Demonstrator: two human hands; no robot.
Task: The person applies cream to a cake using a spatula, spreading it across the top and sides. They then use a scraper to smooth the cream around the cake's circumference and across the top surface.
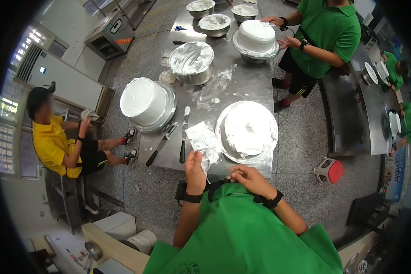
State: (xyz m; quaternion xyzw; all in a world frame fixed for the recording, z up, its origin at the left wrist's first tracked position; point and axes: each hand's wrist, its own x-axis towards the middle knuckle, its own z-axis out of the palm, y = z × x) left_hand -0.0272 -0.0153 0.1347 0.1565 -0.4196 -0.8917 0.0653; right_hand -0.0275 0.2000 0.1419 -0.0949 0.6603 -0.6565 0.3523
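My left hand (196, 175) is raised at the table's near edge, fingers closed at a crumpled white cloth (202, 136) that looks smeared with cream. Part of the cloth trails down beside the palm. My right hand (252, 179) is curled in a pinch just in front of my green shirt; whatever its fingertips hold is too small to make out. Beyond both hands, a cream-covered cake (250, 130) sits on a round stand. Left of the cloth lie a cream-tipped spatula (184, 137) and a dark-handled knife or spatula (161, 145).
Another white cake (144, 100) stands tilted in view at the left table edge. Cream-filled metal bowls (194, 73) line the steel table (255, 86). Across it, a person in green (331, 32) works on a cake (256, 37). Someone in yellow (55, 141) sits left; a red-topped stool (334, 171) stands right.
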